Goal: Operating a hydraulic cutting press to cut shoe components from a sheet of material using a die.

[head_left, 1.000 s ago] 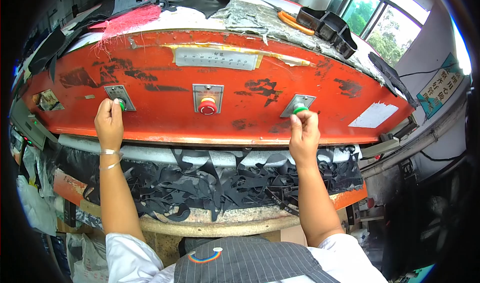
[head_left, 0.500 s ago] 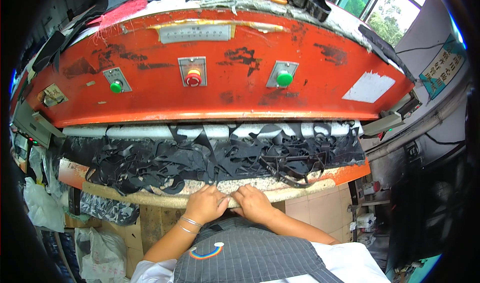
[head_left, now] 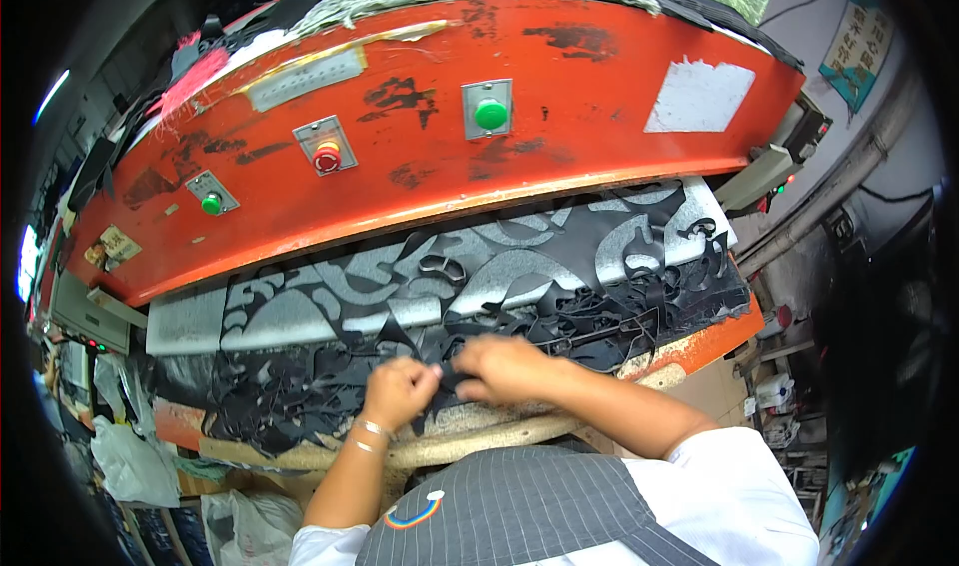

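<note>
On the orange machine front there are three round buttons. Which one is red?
The middle button is red. The small button to its left and the larger button to its right are both green.

A factory workshop: a worn red cutting press (head_left: 559, 106) with green push buttons (head_left: 490, 114) and a red stop button (head_left: 327, 156) looms over a bed heaped with black cut-out scraps (head_left: 300, 386), pipes (head_left: 849, 196) along the wall.
</note>
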Demonstrator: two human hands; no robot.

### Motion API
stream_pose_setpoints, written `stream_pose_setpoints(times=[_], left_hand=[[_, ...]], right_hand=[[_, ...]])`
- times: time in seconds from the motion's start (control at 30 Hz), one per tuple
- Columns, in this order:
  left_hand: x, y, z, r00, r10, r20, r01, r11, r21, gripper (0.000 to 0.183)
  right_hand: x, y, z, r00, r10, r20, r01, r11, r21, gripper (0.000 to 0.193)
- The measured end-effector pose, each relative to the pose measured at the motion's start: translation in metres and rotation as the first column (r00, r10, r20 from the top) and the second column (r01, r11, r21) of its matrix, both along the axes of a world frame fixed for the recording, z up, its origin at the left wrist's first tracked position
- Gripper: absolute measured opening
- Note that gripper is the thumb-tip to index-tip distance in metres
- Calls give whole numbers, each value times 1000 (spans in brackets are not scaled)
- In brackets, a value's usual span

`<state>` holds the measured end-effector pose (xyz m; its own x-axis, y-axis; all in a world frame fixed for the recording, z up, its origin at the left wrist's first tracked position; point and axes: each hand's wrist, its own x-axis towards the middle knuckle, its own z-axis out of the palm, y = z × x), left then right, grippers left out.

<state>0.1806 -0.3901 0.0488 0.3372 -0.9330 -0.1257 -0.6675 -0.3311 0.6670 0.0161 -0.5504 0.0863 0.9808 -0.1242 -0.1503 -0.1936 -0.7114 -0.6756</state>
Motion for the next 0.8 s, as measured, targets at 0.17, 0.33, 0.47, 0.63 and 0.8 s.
stream_pose_setpoints(times=[0.17, 0.33, 0.47, 0.63, 0.8], left_hand=[[30, -66, -50, 907, 249, 341, -94, 906, -413, 24], [21, -63, -84, 838, 370, 401, -209, 897, -390, 19], [11, -28, -79, 918, 241, 316, -112, 920, -376, 15], [-43, 14, -49, 847, 139, -513, -319, 905, -281, 43], [-74, 30, -36, 509, 54, -859, -460, 860, -219, 40]], right_hand=[[60, -34, -60, 888, -392, 240, 451, 845, -289, 50], [62, -59, -111, 913, -333, 237, 378, 909, -176, 49], [8, -74, -90, 874, -413, 255, 412, 909, 61, 51], [-44, -15, -35, 921, -366, 132, 297, 880, 370, 42], [-37, 45, -46, 938, -329, 106, 238, 839, 490, 37]])
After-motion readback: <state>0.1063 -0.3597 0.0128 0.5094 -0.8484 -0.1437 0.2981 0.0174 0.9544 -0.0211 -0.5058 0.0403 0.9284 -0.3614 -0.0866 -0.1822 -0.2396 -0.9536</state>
